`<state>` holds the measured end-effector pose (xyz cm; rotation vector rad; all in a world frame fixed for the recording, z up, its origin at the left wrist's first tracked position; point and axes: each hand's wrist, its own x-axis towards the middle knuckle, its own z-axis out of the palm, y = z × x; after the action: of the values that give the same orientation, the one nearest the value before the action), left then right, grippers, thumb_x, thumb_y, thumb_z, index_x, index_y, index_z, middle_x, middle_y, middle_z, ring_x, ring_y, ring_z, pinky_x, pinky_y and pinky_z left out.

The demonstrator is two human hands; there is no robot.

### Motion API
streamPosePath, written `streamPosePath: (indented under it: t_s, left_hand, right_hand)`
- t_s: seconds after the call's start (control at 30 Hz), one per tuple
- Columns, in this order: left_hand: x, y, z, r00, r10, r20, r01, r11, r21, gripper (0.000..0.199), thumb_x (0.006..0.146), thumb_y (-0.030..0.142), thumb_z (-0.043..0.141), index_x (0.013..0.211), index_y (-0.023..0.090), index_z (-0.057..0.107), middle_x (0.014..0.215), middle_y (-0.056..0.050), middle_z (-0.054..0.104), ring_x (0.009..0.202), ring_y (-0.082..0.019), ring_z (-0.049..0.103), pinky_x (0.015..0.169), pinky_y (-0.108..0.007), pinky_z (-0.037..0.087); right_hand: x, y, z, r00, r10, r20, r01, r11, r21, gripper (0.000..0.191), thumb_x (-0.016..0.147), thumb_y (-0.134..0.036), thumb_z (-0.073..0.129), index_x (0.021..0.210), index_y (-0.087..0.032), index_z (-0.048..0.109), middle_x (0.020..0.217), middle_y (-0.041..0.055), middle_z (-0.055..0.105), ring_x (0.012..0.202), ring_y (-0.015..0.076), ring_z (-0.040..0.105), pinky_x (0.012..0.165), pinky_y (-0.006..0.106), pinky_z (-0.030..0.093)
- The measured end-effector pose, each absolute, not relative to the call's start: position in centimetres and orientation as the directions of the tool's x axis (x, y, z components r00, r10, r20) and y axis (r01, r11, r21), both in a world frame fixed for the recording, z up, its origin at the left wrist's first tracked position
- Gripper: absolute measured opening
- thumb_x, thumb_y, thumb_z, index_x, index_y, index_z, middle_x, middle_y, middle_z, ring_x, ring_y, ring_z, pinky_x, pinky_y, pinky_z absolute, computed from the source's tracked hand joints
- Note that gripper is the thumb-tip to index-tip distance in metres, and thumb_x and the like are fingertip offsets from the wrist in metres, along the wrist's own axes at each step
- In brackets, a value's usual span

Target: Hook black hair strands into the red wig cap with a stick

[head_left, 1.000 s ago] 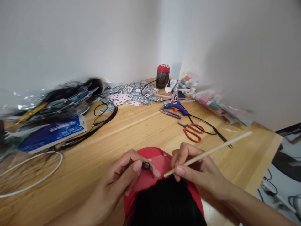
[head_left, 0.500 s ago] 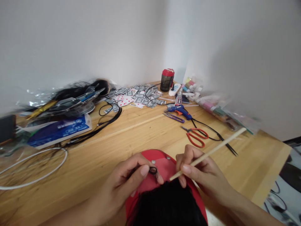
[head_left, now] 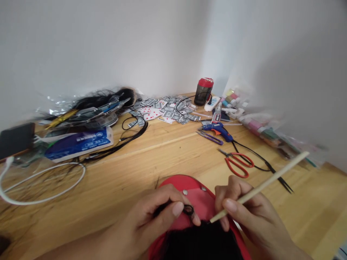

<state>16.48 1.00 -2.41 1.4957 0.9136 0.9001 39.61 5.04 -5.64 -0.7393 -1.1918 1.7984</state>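
My left hand (head_left: 159, 209) is closed, pinching a small coil of black hair (head_left: 188, 209) between thumb and forefinger. One of its fingertips rests on the red surface by the hair's edge. In a pen-like grip, my right hand (head_left: 248, 207) holds a pale wooden stick (head_left: 273, 177). Its lower tip meets the edge of the black hair (head_left: 200, 243). Under both hands lies a rounded red form (head_left: 200, 204) with metal studs near its far rim. Black hair covers its near part; how it is fastened cannot be seen.
Red-handled scissors (head_left: 238, 164), purple thread snips (head_left: 210, 138), a blue glue gun (head_left: 217, 130) and black tweezers (head_left: 282, 180) lie to the right. Playing cards (head_left: 165, 108) and a red-lidded cup (head_left: 204, 92) are at the back. A blue packet (head_left: 80, 144) and white cable (head_left: 43, 202) lie left.
The view has turned left, so the table's things appear farther right. Both hands keep their grips, and the stick's tip remains at the hair's edge.
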Motion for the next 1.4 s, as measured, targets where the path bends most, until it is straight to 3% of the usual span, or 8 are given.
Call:
streamPosePath:
  t_s: [0.17, 0.47, 0.77, 0.9, 1.03, 1.1, 1.27, 1.4]
  left_hand:
    - [16.4, 1.0, -2.3, 0.415, 0.906, 0.081, 0.078, -0.124, 0.989, 0.023, 0.103, 0.023, 0.045, 0.104, 0.029, 0.067, 0.098, 0.003, 0.073, 0.091, -0.011, 0.066, 0.085, -0.021, 0.047]
    - [16.4, 1.3, -2.3, 0.425, 0.901, 0.093, 0.089, -0.144, 0.986, 0.022, 0.103, 0.022, 0.046, 0.103, 0.030, 0.066, 0.099, 0.006, 0.073, 0.092, -0.008, 0.065, 0.085, -0.017, 0.046]
    - [16.5, 0.7, -2.4, 0.390, 0.918, 0.066, 0.038, -0.087, 0.995, 0.026, 0.103, 0.034, 0.044, 0.101, 0.027, 0.069, 0.099, 0.000, 0.073, 0.095, -0.014, 0.066, 0.088, -0.024, 0.050]
    - [15.3, 1.3, -2.1, 0.167, 0.986, 0.009, 0.015, -0.012, 1.000, 0.028, 0.096, 0.043, 0.055, 0.083, 0.022, 0.067, 0.084, -0.001, 0.073, 0.075, -0.013, 0.065, 0.070, -0.023, 0.052]
    - [13.3, 2.3, -0.6, -0.148, 0.983, 0.107, -0.035, -0.113, 0.993, 0.028, 0.093, 0.038, 0.059, 0.072, 0.020, 0.057, 0.070, 0.004, 0.068, 0.038, -0.003, 0.031, 0.045, -0.018, 0.039]
    - [12.4, 2.4, 0.7, -0.235, 0.959, 0.161, -0.071, -0.182, 0.981, 0.026, 0.096, 0.032, 0.053, 0.073, 0.021, 0.054, 0.067, 0.007, 0.066, 0.035, -0.001, 0.022, 0.042, -0.017, 0.037]
    - [10.3, 1.2, 3.6, -0.409, 0.864, 0.294, -0.110, -0.366, 0.924, 0.030, 0.101, 0.028, 0.043, 0.072, 0.021, 0.044, 0.083, 0.009, 0.071, 0.033, -0.001, 0.022, 0.029, -0.020, 0.017]
    - [9.7, -0.3, 4.6, -0.448, 0.811, 0.376, -0.068, -0.451, 0.890, 0.032, 0.100, 0.035, 0.048, 0.071, 0.022, 0.044, 0.078, 0.011, 0.068, 0.032, -0.002, 0.019, 0.028, -0.025, 0.010]
  right_hand:
    - [39.8, 5.2, -5.5, -0.539, 0.842, -0.024, -0.312, -0.225, -0.923, 0.019, 0.093, -0.029, 0.068, 0.077, -0.027, 0.059, 0.061, -0.0017, 0.068, 0.059, 0.0147, 0.057, 0.058, 0.028, 0.040]
    - [39.4, 5.4, -5.2, -0.478, 0.876, -0.061, -0.339, -0.248, -0.907, 0.024, 0.092, -0.029, 0.069, 0.074, -0.024, 0.055, 0.059, -0.0034, 0.068, 0.058, 0.0120, 0.058, 0.057, 0.023, 0.041]
    - [38.4, 5.9, -5.0, -0.382, 0.920, -0.085, -0.364, -0.234, -0.902, 0.033, 0.087, -0.030, 0.075, 0.070, -0.020, 0.048, 0.053, -0.0045, 0.065, 0.049, 0.0079, 0.055, 0.050, 0.018, 0.036]
    - [38.4, 6.2, -5.1, -0.369, 0.927, -0.063, -0.327, -0.193, -0.925, 0.035, 0.085, -0.035, 0.076, 0.072, -0.021, 0.047, 0.049, -0.0066, 0.060, 0.044, 0.0072, 0.051, 0.045, 0.018, 0.028]
    - [38.6, 6.3, -4.6, -0.366, 0.930, -0.048, -0.248, -0.146, -0.958, 0.038, 0.086, -0.040, 0.074, 0.070, -0.021, 0.045, 0.048, -0.0064, 0.059, 0.046, 0.0077, 0.050, 0.047, 0.019, 0.028]
    - [38.5, 6.4, -4.2, -0.360, 0.932, -0.041, -0.215, -0.126, -0.968, 0.037, 0.087, -0.040, 0.073, 0.070, -0.021, 0.046, 0.051, -0.0045, 0.063, 0.045, 0.0074, 0.046, 0.047, 0.020, 0.026]
    - [38.4, 7.6, -2.6, -0.288, 0.953, 0.093, -0.198, 0.036, -0.980, 0.037, 0.085, -0.039, 0.074, 0.069, -0.021, 0.047, 0.053, -0.0020, 0.066, 0.042, 0.0065, 0.037, 0.045, 0.021, 0.024]
    - [39.9, 8.9, 0.1, -0.196, 0.958, 0.210, -0.194, 0.172, -0.966, 0.029, 0.083, -0.042, 0.076, 0.073, -0.022, 0.057, 0.060, -0.0017, 0.069, 0.046, 0.0091, 0.045, 0.045, 0.022, 0.029]
